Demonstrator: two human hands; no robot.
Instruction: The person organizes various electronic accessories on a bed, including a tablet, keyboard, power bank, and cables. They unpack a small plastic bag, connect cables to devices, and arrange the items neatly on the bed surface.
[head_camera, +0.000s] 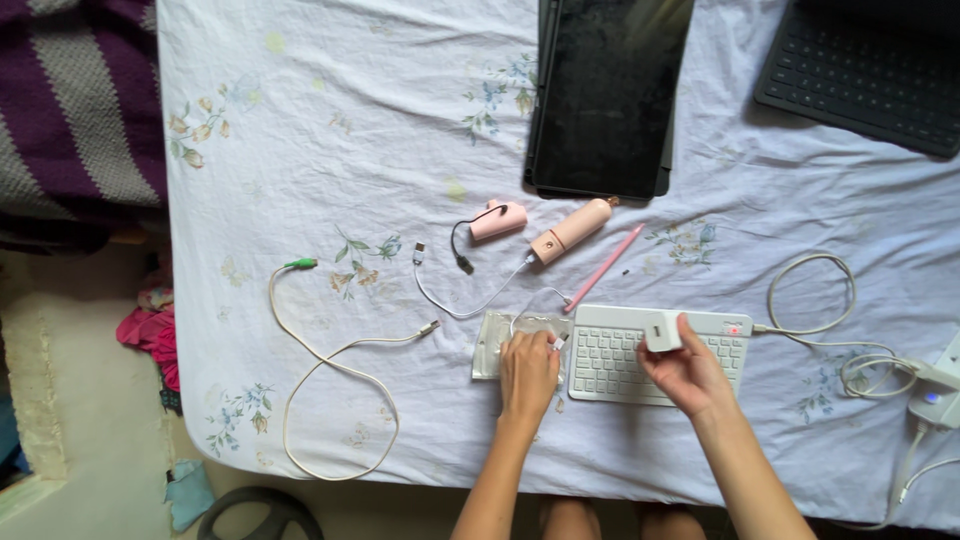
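The right hand (690, 372) grips a white charger block (662, 331) over the white keyboard (610, 365); the left hand (528, 368) seemingly pinches a cable plug (557, 342) beside the clear pouch (492, 345), best aligned squarely before joining

Two bare forearms rise from the bottom edge of the frame, right of centre. The left hand (527, 372) and right hand (688, 372) wear no sleeves, gloves, rings or watch. Bare knees show at bottom centre.
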